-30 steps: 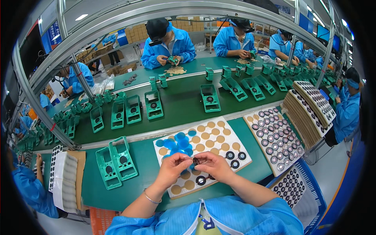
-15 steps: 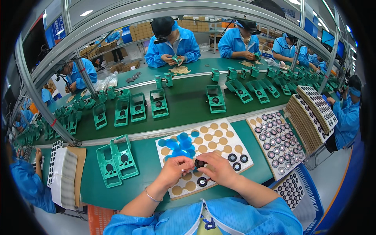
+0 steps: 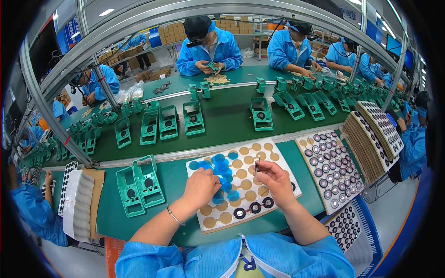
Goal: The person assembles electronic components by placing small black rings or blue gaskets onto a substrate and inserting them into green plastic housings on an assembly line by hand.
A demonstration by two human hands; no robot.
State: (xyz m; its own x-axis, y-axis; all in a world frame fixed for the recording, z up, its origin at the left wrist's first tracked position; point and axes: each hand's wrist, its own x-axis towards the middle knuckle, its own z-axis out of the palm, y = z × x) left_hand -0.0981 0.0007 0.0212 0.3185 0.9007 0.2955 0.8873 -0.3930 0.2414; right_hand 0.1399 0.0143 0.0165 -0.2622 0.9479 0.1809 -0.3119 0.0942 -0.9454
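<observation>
My right hand [image 3: 275, 181] pinches a small black speaker [image 3: 257, 167], turned edge-on, above the white foam board [image 3: 288, 162] with round tan cut-outs. My left hand [image 3: 199, 187] reaches down to a pile of blue film discs [image 3: 223, 170] on the board's left part. Its fingers are bent together at the pile; what they hold, if anything, is hidden. Along the board's near edge lie black ring-shaped speakers [image 3: 254, 207], and another shows partly beside my right hand.
Two green plastic housings [image 3: 149, 182] lie left of the board. At right, a tray of round speakers [image 3: 330, 169] sits before stacked trays [image 3: 368, 139]. Green housings line the belt [image 3: 222, 116] beyond. Co-workers sit across it, and a metal frame post [image 3: 55, 111] rises at left.
My hands have parted. The left moved left to the blue discs; the right moved up and right with the speaker. The view shifted slightly.
</observation>
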